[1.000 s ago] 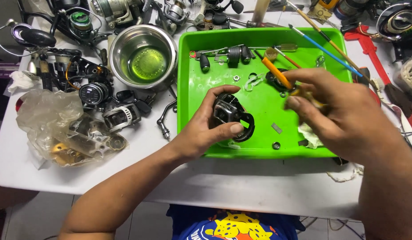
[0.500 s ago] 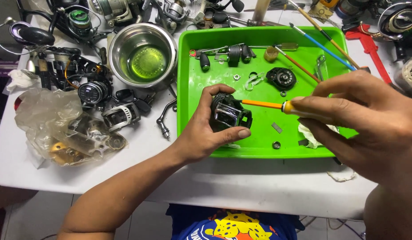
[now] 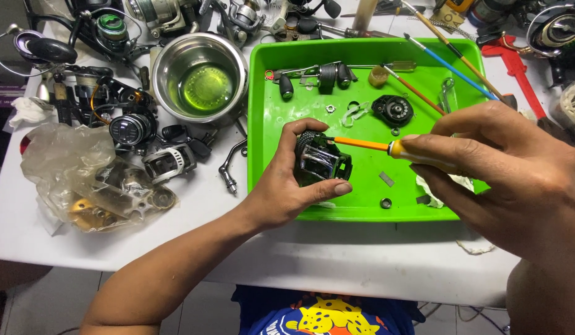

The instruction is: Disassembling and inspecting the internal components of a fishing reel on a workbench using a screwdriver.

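Note:
My left hand (image 3: 287, 186) grips a black fishing reel body (image 3: 320, 162) just above the near part of a bright green tray (image 3: 269, 93). My right hand (image 3: 498, 167) holds a screwdriver (image 3: 377, 146) with an orange shaft and yellow handle. Its tip touches the top of the reel body. In the tray lie a round black reel side plate (image 3: 393, 110), black knobs on a handle (image 3: 327, 74), a small gear, washers and a crumpled white tissue (image 3: 445, 186).
A steel bowl (image 3: 200, 77) with green liquid stands left of the tray. Several fishing reels and loose parts crowd the table's left and far side, with a clear plastic bag (image 3: 70, 174) of parts. Brushes (image 3: 451, 65) lean on the tray's far right; a red tool (image 3: 520, 77) lies beyond.
My right hand swung the screwdriver down to horizontal and brought its tip onto the reel body. My left hand lifted and turned the reel slightly.

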